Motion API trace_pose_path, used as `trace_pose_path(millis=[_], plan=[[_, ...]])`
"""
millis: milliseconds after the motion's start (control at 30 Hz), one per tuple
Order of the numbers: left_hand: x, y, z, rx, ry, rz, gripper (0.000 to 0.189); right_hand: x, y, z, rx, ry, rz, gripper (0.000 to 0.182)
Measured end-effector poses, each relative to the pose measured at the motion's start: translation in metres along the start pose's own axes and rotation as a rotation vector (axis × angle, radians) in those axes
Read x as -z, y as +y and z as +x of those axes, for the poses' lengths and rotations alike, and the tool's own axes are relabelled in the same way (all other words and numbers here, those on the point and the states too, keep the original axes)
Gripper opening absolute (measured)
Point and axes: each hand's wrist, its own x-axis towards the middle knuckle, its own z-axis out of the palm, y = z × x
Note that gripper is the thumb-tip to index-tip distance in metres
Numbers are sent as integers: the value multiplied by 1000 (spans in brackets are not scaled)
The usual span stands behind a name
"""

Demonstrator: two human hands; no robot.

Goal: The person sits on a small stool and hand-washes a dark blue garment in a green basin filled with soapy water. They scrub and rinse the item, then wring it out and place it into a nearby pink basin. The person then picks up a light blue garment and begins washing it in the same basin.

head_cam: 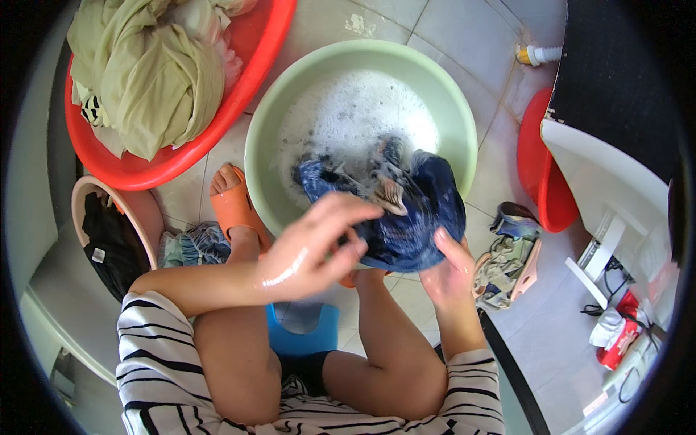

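Observation:
A wet dark blue garment [410, 239] is draped over the near rim of a pale green basin [261, 136]. Its other end lies in sudsy water [359, 109]. My right hand [448, 266] holds its near right edge, thumb on top and fingers beneath. Over the garment's left side is my left hand [310, 250], wet and slightly blurred, with index finger and thumb apart and no cloth visibly pinched. Just beyond the index finger sits a beige ribbed part [390, 197] of the cloth, with foam around it.
A red tub [217, 147] with pale green cloth stands at upper left. Below it are a pink bucket [155, 217] holding black clothes and a denim heap [198, 244]. Right of the basin lie clothes in a pink container [524, 272]. A blue stool [304, 331] is between my legs.

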Motion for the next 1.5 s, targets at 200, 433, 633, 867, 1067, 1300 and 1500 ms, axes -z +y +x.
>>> trace_pose_path(millis=[200,433,633,867,1067,1300,1500], plan=[[23,-24,28,-110,-1,431,23,-20,-25,-57,192,-77,-111,60],[32,-19,20,153,-354,230,32,-6,-37,-91,421,79,-86,32],[42,-35,38,300,-297,-81,34,-25,-43,-92,710,115,-400,47],[15,-77,73,128,-318,259,60,25,-51,-123,1306,146,-1396,43],[18,-68,43,269,-242,-357,35,25,-64,-101,845,179,-770,50],[56,-24,0,186,-56,-398,43,74,-23,-8,-56,244,-762,40],[58,-3,-6,142,-142,-311,53,22,13,28,584,353,-1905,77]])
